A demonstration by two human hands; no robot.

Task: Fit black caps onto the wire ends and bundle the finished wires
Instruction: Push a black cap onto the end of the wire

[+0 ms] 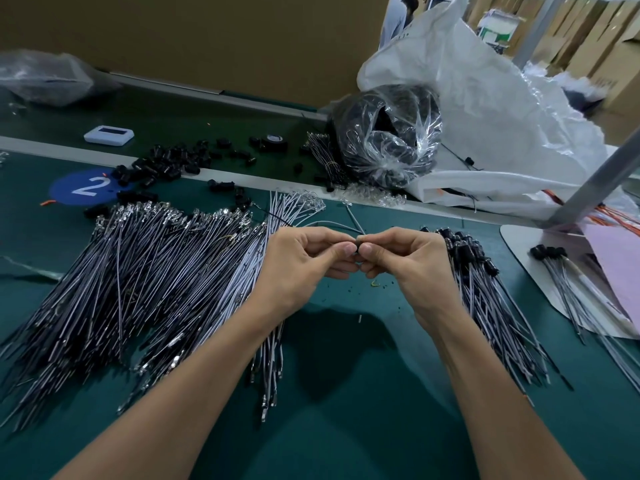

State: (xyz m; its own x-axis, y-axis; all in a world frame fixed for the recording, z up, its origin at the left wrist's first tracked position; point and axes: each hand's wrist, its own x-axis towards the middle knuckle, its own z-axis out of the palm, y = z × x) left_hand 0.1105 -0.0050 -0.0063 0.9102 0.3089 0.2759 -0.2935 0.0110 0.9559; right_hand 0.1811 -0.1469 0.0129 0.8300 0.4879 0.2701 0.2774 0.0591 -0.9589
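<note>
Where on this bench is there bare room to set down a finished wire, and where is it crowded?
Bare green mat lies between the uncapped wire pile and the capped wire pile, below the left hand and right hand. Crowded: loose black caps and the clear bag at the back.

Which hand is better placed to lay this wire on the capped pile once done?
Right, likely. Both pinch the cap, but the right hand sits beside the capped pile; the left hand is by the uncapped pile, on the far side.
</note>
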